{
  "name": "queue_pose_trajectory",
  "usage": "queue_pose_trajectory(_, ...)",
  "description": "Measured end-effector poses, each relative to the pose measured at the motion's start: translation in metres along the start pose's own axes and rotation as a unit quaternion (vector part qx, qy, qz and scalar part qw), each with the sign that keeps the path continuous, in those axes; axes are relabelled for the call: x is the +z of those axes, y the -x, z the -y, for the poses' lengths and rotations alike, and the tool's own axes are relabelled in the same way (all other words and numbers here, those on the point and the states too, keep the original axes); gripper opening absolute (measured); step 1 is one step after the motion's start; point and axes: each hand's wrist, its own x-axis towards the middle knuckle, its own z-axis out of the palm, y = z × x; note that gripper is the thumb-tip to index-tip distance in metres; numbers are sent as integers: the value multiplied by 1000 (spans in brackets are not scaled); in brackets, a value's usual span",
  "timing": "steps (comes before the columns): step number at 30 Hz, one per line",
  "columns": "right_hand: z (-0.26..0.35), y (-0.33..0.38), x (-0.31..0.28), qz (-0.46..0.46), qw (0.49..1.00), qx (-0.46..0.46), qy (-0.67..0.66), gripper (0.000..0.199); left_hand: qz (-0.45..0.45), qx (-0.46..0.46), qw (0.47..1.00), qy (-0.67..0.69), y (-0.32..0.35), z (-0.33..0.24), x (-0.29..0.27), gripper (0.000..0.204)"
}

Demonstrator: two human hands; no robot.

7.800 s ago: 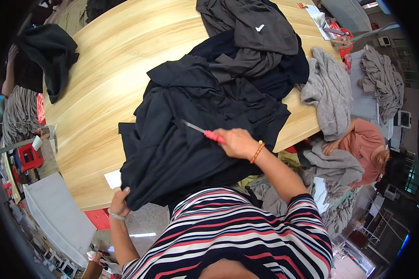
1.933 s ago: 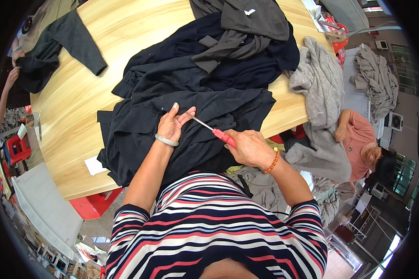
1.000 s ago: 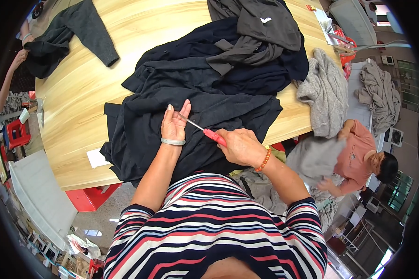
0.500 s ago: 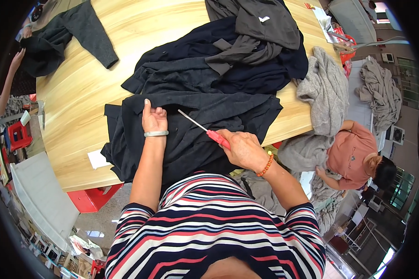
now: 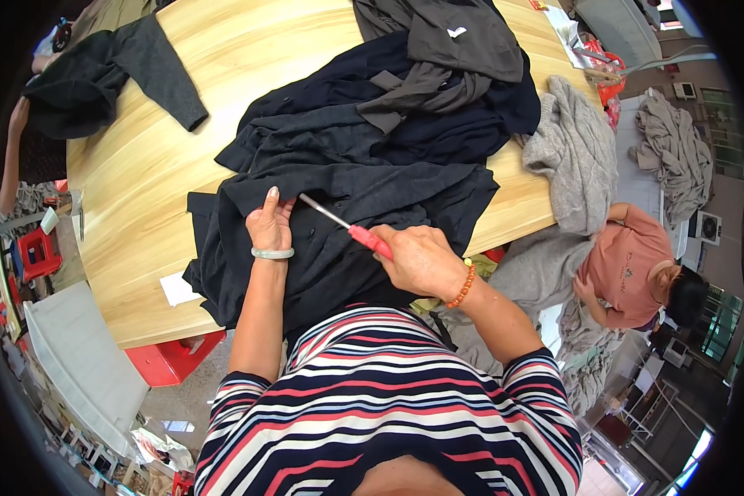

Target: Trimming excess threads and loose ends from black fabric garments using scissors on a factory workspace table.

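Note:
A dark charcoal knit garment lies spread across the table edge in front of me. My left hand, with a pale bangle at the wrist, has its fingers curled at a fold of this garment, the thumb pointing away from me. In my right hand, closed, is a red-handled tool with a thin metal shaft. Its tip points at the fold, just right of my left fingers. A beaded bracelet circles my right wrist.
Navy and brown-grey garments are piled beyond on the wooden table. At far left a person handles a dark garment. On the right, a person in a pink shirt stands by grey knitwear. A red stool is below.
The tool has moved left with my right hand, its tip coming closer to my left fingers. My left hand has shifted slightly nearer me. The person on the right has moved an arm.

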Motion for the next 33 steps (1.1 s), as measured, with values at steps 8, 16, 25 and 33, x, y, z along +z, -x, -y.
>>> queue_pose_trajectory(8,-10,12,11,-27,1000,-3,-7,24,-28,-26,988,148,-18,7,-8,37)
queue_pose_trajectory(16,-19,9,13,-53,998,20,-9,27,-46,-207,976,47,-23,15,25,35)
queue_pose_trajectory(25,-15,5,-3,-6,996,87,27,28,2,-109,994,-4,-24,23,24,7)
queue_pose_trajectory(33,-18,-3,-5,-31,999,32,27,18,29,-101,993,-44,-13,14,21,7)
